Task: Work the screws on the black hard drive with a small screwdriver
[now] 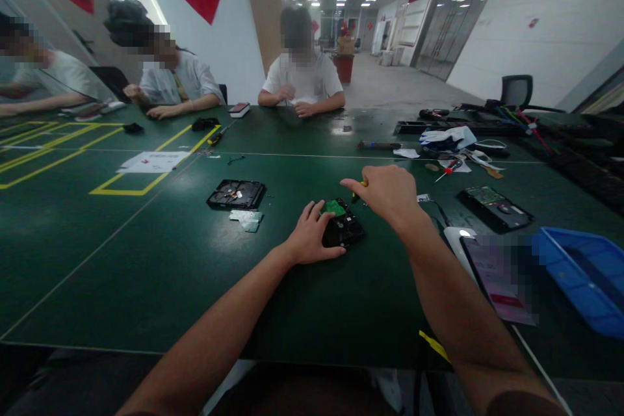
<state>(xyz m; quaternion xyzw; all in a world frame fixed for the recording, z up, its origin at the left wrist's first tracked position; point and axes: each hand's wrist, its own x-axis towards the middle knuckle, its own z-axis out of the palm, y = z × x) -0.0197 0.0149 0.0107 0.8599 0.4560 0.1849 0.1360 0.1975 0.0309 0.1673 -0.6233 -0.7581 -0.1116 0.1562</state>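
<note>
A black hard drive (344,231) with a green circuit board (335,208) lies on the table in front of me. My left hand (314,234) grips its left side, thumb along the near edge and fingers spread toward the board. In my right hand (390,194) is a screwdriver (357,193) with a yellow and black handle, its shaft slanting down to the drive by the board's right edge. The fist hides most of the handle, and the tip's exact contact cannot be made out. Left of the drive lie another hard drive (236,194) and a loose circuit board (247,219).
To the right are a third hard drive (496,208), a blue bin (580,273), a tablet-like panel (500,279) and a red screwdriver (449,170). White gloves (448,138) and cables lie farther back. Several people sit across the green table (146,260).
</note>
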